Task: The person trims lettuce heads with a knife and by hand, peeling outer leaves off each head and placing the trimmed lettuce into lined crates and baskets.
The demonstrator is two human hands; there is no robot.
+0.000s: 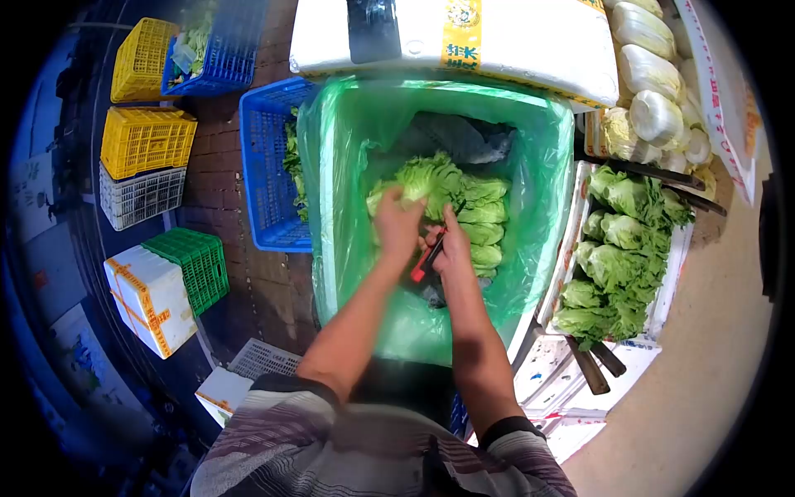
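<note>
A white foam box lined with a green plastic bag [344, 157] stands in front of me, with leafy heads of lettuce [483, 214] stacked at its right side. My left hand [399, 225], slightly blurred, grips a loose lettuce head [431, 176] above the box. Close beside it, my right hand [448, 247] is closed around a small knife with a red and black handle [428, 258]; its blade is hard to make out. The right thumb points up near the lettuce leaves. Dark crumpled sheeting [460, 137] lies at the far end inside the liner.
A blue crate [277, 236] with greens adjoins the box on the left. A closed foam box [546, 41] sits beyond it. To the right are a tray of lettuce [625, 257] and wrapped cabbages [650, 74]. Yellow crates [149, 141] and a green crate [195, 261] stand farther left.
</note>
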